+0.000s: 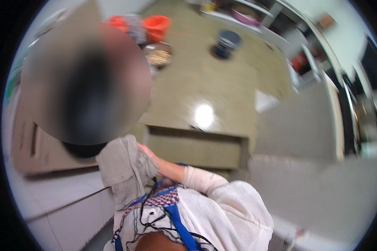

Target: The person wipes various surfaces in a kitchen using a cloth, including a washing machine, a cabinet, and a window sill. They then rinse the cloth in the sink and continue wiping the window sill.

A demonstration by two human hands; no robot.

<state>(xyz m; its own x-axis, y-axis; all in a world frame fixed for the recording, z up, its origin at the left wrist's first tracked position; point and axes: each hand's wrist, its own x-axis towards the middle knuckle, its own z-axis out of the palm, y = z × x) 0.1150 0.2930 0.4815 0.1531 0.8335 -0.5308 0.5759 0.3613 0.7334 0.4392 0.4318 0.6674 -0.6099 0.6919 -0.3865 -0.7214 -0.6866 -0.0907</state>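
Observation:
My right hand [148,152], at the end of a white sleeve, is mostly behind a folded grey cloth [121,169] and grips its right edge. The cloth hangs in front of my chest, left of the blue apron strap [179,219]. My left hand is not in view. A large round blurred patch hides much of the upper left; the lower rim of a black object [83,152] shows beneath it, over a brown cardboard-like surface [53,163].
A step [194,147] in the floor lies ahead. Beyond stand a dark bucket [227,44], an orange bucket [157,26] and a bowl of pale food pieces [158,56]. At right are a grey panel [295,125], open cabinets and a metal pot [366,116].

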